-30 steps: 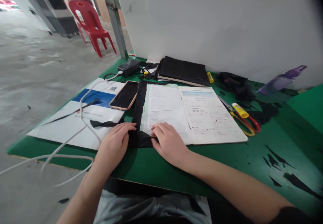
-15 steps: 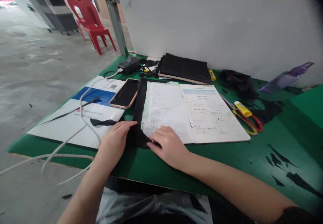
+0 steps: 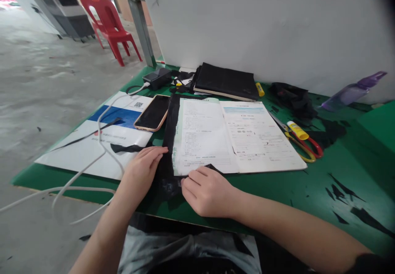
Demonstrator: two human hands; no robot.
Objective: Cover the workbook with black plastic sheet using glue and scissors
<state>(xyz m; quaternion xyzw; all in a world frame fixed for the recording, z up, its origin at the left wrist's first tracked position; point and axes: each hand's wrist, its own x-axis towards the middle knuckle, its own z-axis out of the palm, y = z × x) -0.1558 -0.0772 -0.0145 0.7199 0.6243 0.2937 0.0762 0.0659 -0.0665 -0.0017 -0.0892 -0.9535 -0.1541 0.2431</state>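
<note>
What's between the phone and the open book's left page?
In the head view, a strip of the black sheet lies between the phone and the open book's left page.

The right grip (image 3: pixel 208 192) has moved down toward the person, with its fingers more curled. Left of this grip, the black flap (image 3: pixel 169 186), before folded over the page corner (image 3: pixel 179 169), now lies opened outward, showing shiny patches; the corner is uncovered.
</note>
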